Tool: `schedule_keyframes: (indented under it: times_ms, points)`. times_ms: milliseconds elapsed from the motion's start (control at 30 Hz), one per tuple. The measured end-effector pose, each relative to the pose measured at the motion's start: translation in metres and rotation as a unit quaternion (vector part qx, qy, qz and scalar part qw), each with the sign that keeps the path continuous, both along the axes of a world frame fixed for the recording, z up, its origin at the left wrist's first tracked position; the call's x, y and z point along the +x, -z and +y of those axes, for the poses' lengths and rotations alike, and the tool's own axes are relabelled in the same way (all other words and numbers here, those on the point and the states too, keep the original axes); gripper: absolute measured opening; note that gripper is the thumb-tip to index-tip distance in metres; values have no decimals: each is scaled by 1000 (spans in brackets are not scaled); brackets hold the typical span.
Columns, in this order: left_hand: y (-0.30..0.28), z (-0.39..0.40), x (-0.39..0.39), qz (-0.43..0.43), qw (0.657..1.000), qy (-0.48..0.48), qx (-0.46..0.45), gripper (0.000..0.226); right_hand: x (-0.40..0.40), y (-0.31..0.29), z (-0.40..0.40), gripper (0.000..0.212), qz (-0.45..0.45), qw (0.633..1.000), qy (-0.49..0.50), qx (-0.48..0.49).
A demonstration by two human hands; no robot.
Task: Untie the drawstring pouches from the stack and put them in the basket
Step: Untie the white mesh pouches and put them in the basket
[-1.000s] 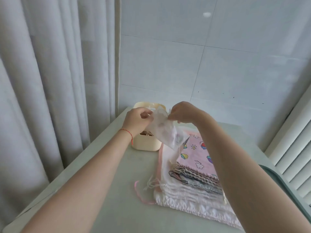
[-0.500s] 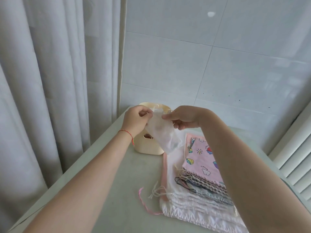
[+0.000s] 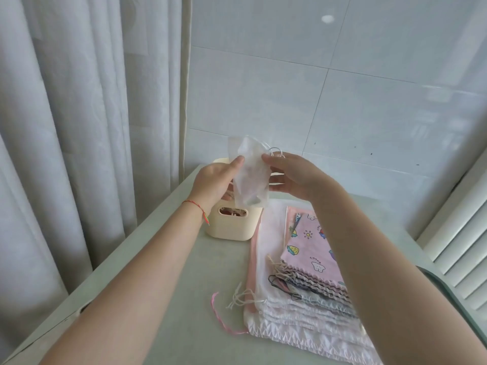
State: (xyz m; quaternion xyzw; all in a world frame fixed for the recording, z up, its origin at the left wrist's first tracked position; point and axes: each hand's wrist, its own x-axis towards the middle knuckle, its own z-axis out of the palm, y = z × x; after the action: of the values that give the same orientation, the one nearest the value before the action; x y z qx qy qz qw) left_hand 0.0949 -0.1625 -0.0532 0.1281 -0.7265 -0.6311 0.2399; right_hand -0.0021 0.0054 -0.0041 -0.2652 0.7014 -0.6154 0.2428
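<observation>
Pale table [image 3: 158, 299]; L hand [image 3: 213, 184] & R hand [image 3: 295, 177] grips pinching sheer pouch [image 3: 250, 177] over basket [image 3: 232, 227].

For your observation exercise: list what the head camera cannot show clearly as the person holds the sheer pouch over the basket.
- Basket contents: head view, hidden by the left hand and sheer pouch.
- Pouch cord state: too small, behind the right hand.
- Stack right side: covered by the right forearm.

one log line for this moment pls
left hand: grip on sheer pouch | right hand: pinching its top edge | pouch: held above basket | stack: on table, untouched
</observation>
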Motion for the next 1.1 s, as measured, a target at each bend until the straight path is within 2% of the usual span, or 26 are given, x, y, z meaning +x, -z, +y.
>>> schedule_keyframes:
  times_ms: [100,200,300,400,500,567,667,733,833,933,1000,1100]
  points:
    - [0,12,-2,9,997,44,66,26,9,-1,5,8,-8,1000,-12,-23]
    - [2,19,0,9,991,66,115,12,11,-3,18,6,-24,999,-23,-3]
    - [3,24,0,0,989,77,123,5,13,-6,31,18,-51,996,-57,52]
    - [1,28,2,-13,988,82,130,4,17,-7,32,30,-36,993,-62,95]
    - [-1,25,0,4,993,44,114,7,19,-7,24,24,30,995,1,93]
    - [-1,12,-1,31,996,-58,56,8,17,-10,14,16,85,990,99,53]
    - [6,-18,-6,6,976,-205,-72,15,8,-15,-2,25,243,936,250,40]
    - [11,-34,-11,-59,968,-209,-127,27,9,-14,-16,21,346,895,262,102]
    - [20,-45,-19,-119,967,-163,-155,35,8,3,-42,17,404,868,198,209]
    - [33,-46,-23,-103,967,-162,-166,20,3,27,-65,19,481,794,125,350]
    - [44,-41,-22,-80,970,-160,-163,13,3,32,-73,22,469,775,49,422]
    - [55,-39,-23,-45,974,-170,-141,19,4,34,-90,29,422,748,-45,510]
